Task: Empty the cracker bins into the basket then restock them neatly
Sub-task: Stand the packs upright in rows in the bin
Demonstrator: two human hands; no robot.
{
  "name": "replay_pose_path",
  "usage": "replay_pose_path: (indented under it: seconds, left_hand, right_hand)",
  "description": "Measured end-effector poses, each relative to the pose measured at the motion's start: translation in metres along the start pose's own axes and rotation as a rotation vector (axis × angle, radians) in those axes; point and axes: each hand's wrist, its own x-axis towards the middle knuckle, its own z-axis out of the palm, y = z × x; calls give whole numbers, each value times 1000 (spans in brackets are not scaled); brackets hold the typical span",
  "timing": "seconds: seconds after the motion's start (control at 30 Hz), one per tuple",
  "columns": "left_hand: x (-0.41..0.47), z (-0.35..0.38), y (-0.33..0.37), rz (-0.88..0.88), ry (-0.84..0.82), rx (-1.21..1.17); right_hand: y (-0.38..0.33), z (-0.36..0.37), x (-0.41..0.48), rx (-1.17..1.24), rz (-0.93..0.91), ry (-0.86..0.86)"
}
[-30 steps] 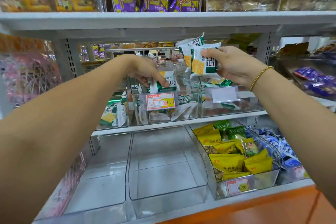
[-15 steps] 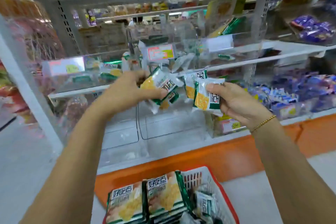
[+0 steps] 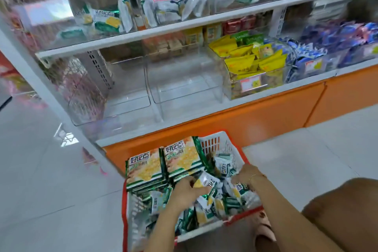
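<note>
The red-rimmed white basket [image 3: 222, 144] stands on the floor below the shelves. It holds two big green cracker boxes [image 3: 163, 164] and a heap of small cracker packets [image 3: 212, 206]. My left hand [image 3: 184, 192] is down in the basket and pinches one cracker packet [image 3: 206, 182]. My right hand [image 3: 247, 174] is lowered onto the heap at the basket's right side, its fingers hidden among the packets. On the upper shelf the clear cracker bins [image 3: 102, 20] still hold several green-and-white packets, and the middle bin [image 3: 169, 6] has a red price tag.
Two clear bins [image 3: 184, 86] with nothing in them sit on the lower shelf. To their right are a bin of yellow snack packs [image 3: 251, 61] and blue packets [image 3: 306, 57]. An orange plinth [image 3: 266, 116] runs under the shelf. Grey floor tiles [image 3: 51, 190] lie to the left.
Both hands came down from the shelf bins into the basket, carrying cracker packets. The view tilted down from the shelves to the basket.
</note>
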Motion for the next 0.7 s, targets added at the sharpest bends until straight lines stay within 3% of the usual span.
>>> replay_pose_path:
  seconds: [0.17,0.3,0.47,0.7]
  left_hand:
    - [11,39,2,62,-49,92]
    - [20,38,26,203,-12,175]
    - [19,-36,122,495,334,177]
    - [-39,-169,299,1003,795,242]
  right_hand:
    - [5,3,-2,-44,-8,-90]
    - [-6,-41,-15,11,-145,80]
    - [-43,-128,-55,427,-524,330]
    - [-130,-282,-148,388,-1004,719]
